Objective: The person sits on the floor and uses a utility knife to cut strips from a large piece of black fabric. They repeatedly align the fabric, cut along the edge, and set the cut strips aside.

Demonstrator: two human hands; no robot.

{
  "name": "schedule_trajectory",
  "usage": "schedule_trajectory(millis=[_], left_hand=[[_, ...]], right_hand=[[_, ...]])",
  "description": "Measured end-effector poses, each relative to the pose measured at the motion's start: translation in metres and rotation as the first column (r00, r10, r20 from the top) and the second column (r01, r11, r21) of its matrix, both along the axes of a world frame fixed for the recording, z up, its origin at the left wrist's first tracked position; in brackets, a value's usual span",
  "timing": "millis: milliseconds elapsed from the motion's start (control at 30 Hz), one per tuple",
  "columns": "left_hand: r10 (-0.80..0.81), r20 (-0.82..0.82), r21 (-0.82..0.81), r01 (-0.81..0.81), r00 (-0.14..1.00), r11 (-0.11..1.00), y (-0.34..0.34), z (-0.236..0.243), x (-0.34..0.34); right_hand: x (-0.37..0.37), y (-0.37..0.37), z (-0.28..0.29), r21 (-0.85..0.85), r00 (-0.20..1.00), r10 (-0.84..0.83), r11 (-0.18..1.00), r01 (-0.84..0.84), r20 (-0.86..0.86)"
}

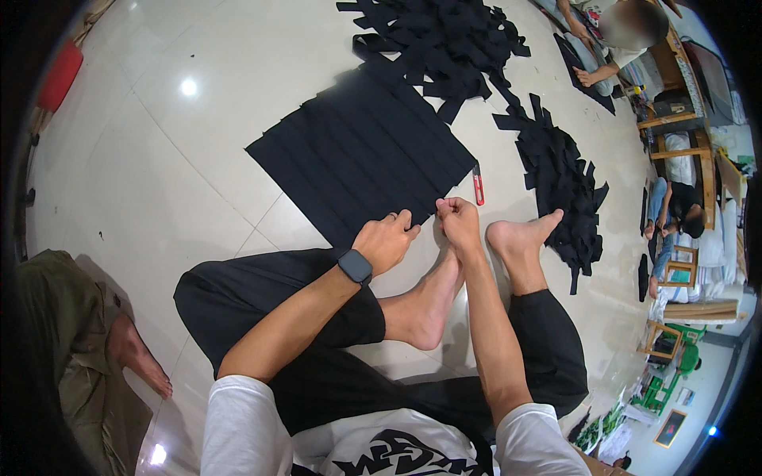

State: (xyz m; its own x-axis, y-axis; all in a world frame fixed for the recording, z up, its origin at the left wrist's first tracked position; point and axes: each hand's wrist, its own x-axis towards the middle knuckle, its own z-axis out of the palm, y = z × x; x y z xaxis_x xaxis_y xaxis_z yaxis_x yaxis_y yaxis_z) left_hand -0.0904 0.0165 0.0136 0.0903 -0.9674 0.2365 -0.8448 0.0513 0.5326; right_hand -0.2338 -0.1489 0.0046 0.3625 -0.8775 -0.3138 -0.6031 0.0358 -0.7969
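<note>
A large black fabric panel (357, 151) with parallel ridged bands lies on the floor before me. My left hand (385, 242), with a smartwatch on its wrist, is curled at the panel's lower edge. My right hand (459, 224) pinches at the panel's lower right edge, close to my bare foot. Just right of the panel lies a small red and black cutting tool (479, 184). Heaps of black strips lie above the panel (436, 44) and to its right (559, 182).
My crossed legs (556, 341) frame the work. Another person's leg and bare foot (139, 357) are at the left. Co-workers sit at upper right (583, 55) and farther right (679, 202), near wooden furniture (675, 119). A red object (59, 75) stands at upper left.
</note>
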Motion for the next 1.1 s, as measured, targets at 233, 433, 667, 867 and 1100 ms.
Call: schedule_trajectory(millis=[233, 433, 667, 867, 1100], left_hand=[[0.011, -0.010, 0.000, -0.011, 1.000, 1.000, 0.001, 0.000, 0.001], [0.008, -0.030, 0.052, -0.006, 1.000, 0.999, 0.000, -0.001, 0.002], [0.010, -0.029, 0.010, -0.010, 1.000, 1.000, 0.000, -0.004, 0.001], [0.020, -0.062, 0.002, -0.020, 0.998, 1.000, -0.001, -0.005, 0.000], [0.030, -0.032, -0.018, -0.031, 0.999, 0.999, -0.023, 0.005, 0.016]], right_hand=[[0.002, 0.004, 0.027, -0.186, 0.965, 0.085, 0.973, -0.134, -0.249], [0.003, 0.024, 0.047, -0.198, 0.856, 0.334, 0.879, -0.434, -0.395], [0.016, 0.034, 0.040, -0.176, 0.953, 0.167, 0.961, -0.215, -0.251], [0.030, 0.041, 0.041, 0.107, 0.994, -0.106, 0.989, 0.106, -0.001], [0.017, 0.031, 0.038, -0.058, 0.971, 0.043, 0.997, -0.058, -0.236]])
